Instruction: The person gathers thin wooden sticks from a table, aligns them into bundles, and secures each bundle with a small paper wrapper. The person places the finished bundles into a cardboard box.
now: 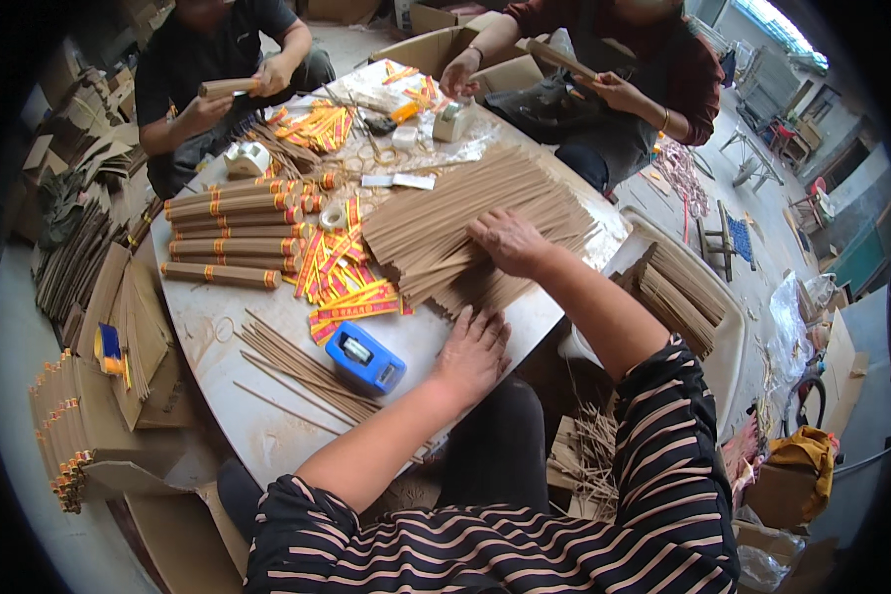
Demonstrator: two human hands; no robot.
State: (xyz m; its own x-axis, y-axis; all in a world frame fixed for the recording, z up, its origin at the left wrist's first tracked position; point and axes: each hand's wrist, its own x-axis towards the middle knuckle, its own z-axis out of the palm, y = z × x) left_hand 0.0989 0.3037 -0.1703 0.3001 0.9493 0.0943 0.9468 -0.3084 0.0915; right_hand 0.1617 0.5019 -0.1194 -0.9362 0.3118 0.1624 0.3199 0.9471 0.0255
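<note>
A wide, loose pile of brown incense sticks is spread over the right half of the white table. My right hand is on top of the pile, its bent fingers closed around some sticks. At the near end of the pile, my left hand lies with its fingers apart, the tips touching the stick ends. Left of that hand stands a blue tape dispenser. Several loose sticks lie beside it. Red and yellow paper bands are heaped between the dispenser and the pile.
Wrapped incense bundles are stacked on the table's left side. Two co-workers across the table each hold a bundle. A white tub of sticks stands at right. Cardboard boxes and banded bundles are on the floor at left.
</note>
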